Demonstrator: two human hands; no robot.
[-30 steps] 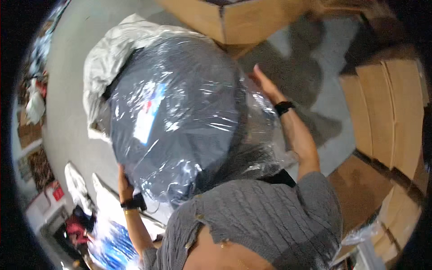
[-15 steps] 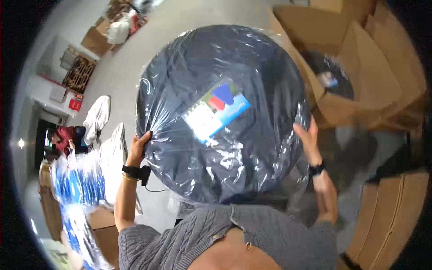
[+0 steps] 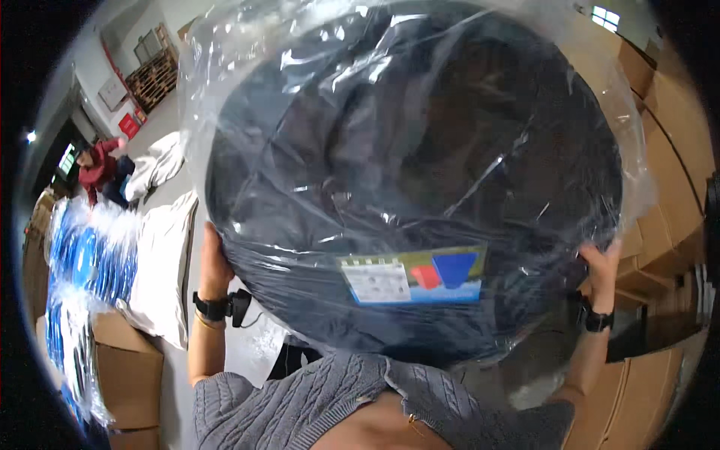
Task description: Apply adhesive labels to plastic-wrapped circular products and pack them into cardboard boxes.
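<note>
Between my hands I hold up a large round dark disc-shaped bundle (image 3: 420, 172), wrapped in clear plastic that sticks out loosely at its far side. A printed card insert (image 3: 411, 279) with red and blue shapes lies under the plastic near its front. My left hand (image 3: 215, 259) grips the bundle's left edge, its fingers mostly hidden beneath. At the right edge my right hand (image 3: 600, 266) takes hold, the fingers partly out of sight behind the plastic. Both wrists carry black bands.
Left on the floor stand blue plastic-wrapped bundles (image 3: 82, 251) by a cardboard box (image 3: 127, 371) and white cloth (image 3: 161, 274). A person in red (image 3: 101, 176) crouches farther off, near wooden pallets (image 3: 154, 79). Cardboard cartons (image 3: 675, 180) stack up on the right.
The bundle has risen closer to my head and turned, so its card now lies nearly level and nearer me. My hands have spread apart with it. The open carton is now hidden behind it.
</note>
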